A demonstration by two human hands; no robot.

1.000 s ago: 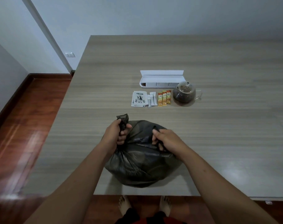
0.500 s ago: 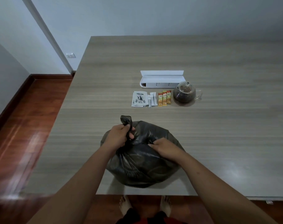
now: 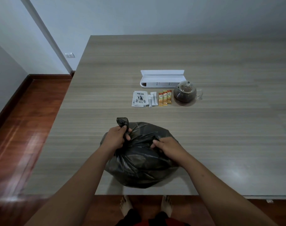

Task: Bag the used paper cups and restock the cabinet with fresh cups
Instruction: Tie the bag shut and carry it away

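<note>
A full black plastic bag sits on the wood-grain table near its front edge. My left hand grips one twisted flap of the bag's mouth, and the flap's end sticks up past my fingers. My right hand pinches the other flap at the bag's top right. What is inside the bag is hidden. No paper cups and no cabinet are in view.
Further back on the table lie a white tea packet, two white sachets, three orange sachets, a glass teapot with dark liquid, and a white open box. Red-brown floor lies to the left.
Both hands stayed on the bag's flaps. The right hand dropped toward the bag's middle, then drew back right with its flap. The bag shifted slightly.
</note>
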